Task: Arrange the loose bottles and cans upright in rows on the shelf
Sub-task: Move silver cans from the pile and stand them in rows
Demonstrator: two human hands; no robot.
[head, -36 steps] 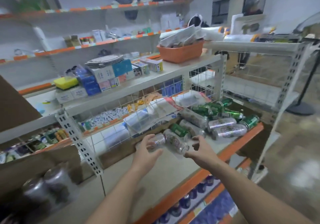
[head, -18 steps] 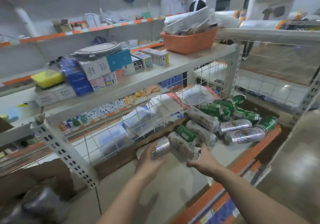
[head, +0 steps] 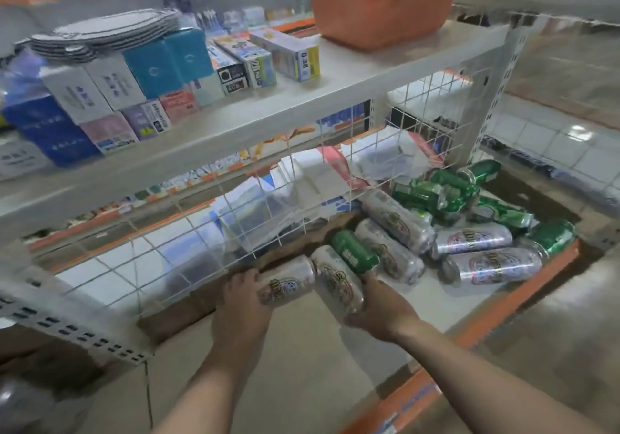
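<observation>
My left hand [head: 240, 302] grips a silver can [head: 285, 284] lying on its side near the wire mesh back. My right hand [head: 379, 309] wraps another silver can [head: 339, 279], also tilted on its side, just right of the first. Both sit low over the pale shelf board [head: 302, 360]. A green can [head: 354, 250] lies right behind them. To the right, a pile of silver cans [head: 489, 266] and green cans [head: 436, 195] lies on its side, heaped against the shelf's right end.
A white wire mesh panel [head: 188, 252] backs the shelf, with plastic-wrapped packs behind it. The upper shelf [head: 268, 118] close overhead holds small boxes, stacked plates and an orange basket [head: 379, 14]. An orange rail [head: 503, 316] marks the shelf's front edge.
My view has moved closer and lower to the shelf. Both hands have pushed forward with their cans toward the mesh, still gripping them on their sides.
</observation>
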